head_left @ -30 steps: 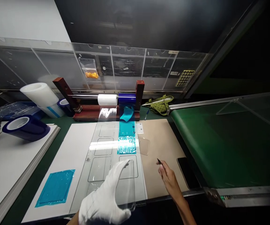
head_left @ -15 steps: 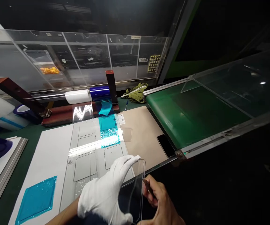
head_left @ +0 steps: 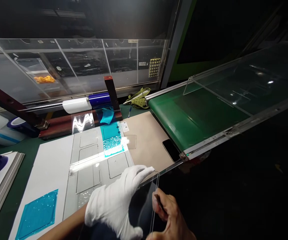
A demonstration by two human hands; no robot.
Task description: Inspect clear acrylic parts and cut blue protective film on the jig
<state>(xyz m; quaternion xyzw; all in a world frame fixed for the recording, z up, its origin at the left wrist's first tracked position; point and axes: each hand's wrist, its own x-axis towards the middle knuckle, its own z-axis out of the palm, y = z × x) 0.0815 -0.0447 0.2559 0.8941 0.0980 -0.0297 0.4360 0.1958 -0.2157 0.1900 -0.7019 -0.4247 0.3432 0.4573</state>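
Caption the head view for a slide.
Gloved left hand grips a clear panel; bare right hand holds a small dark tool beside it.

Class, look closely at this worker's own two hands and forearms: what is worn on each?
The left hand wears a white, cloth-like glove with soft creases, covering the fingers and thumb and ending near the wrist; no markings show on it. The left forearm shows no sleeve. The right hand has no glove; its forearm is hardly in view.
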